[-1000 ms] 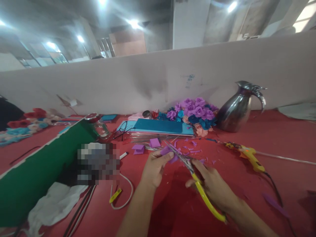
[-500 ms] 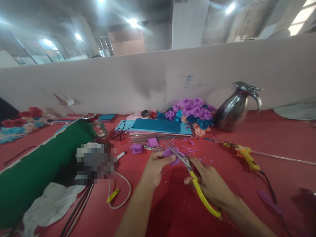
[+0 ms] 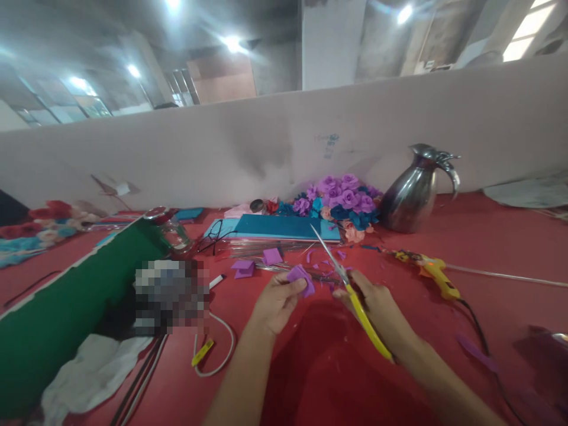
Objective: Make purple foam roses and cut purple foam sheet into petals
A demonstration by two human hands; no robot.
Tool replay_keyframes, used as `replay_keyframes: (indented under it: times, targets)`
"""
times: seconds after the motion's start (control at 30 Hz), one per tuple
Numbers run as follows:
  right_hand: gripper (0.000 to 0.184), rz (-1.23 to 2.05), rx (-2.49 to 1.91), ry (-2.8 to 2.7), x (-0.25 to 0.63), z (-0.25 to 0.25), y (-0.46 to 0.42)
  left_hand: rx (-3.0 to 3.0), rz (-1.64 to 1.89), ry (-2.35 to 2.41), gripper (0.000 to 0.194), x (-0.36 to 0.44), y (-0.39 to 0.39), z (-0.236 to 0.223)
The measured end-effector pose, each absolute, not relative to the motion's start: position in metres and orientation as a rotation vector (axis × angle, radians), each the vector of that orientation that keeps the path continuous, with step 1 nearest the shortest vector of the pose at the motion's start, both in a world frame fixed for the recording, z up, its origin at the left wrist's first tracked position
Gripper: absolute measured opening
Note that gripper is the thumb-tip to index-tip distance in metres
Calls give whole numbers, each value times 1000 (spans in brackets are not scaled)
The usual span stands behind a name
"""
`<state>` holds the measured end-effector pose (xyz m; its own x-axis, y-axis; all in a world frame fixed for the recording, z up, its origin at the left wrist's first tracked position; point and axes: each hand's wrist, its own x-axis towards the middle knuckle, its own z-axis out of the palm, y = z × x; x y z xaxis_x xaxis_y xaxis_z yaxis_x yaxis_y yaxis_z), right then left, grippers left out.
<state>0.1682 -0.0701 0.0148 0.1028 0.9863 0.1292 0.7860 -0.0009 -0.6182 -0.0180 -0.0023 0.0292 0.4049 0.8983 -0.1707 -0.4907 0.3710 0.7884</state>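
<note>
My left hand [image 3: 278, 299] pinches a small folded piece of purple paper [image 3: 300, 280] between thumb and fingers. To its right, my right hand [image 3: 375, 305] is closed round the scissors [image 3: 355, 296], whose yellow handles lie across the palm. The metal blades point up and away, apart from the paper. Purple scraps [image 3: 331, 269] are strewn on the red table [image 3: 319, 367] just beyond both hands. Two more folded purple pieces, one nearer [image 3: 244, 268] and one farther [image 3: 272, 256], rest past my left hand.
Behind lie blue sheets [image 3: 279, 226], eyeglasses [image 3: 216, 234] and a heap of paper flowers [image 3: 346, 195]. A steel jug [image 3: 410, 192] and a yellow glue gun [image 3: 437, 277] with a cord are to the right. A green box [image 3: 75, 302], glass jar [image 3: 175, 234] and white cable [image 3: 233, 340] occupy the left.
The scissors have come away from the purple paper to the right, their blades now clear of it. My left hand keeps its pinch, and the paper has turned. The view has shifted slightly.
</note>
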Motion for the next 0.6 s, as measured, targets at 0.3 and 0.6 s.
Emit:
replay_keyframes:
  times: [0.3,0.6]
  targets:
    - [27,299,-2263,-2016,175,14,-77,777,997,435,24,-21,-5,31]
    - [28,336,-1634,-1723,161,36,-86,894,958,559,22,-8,-9,25]
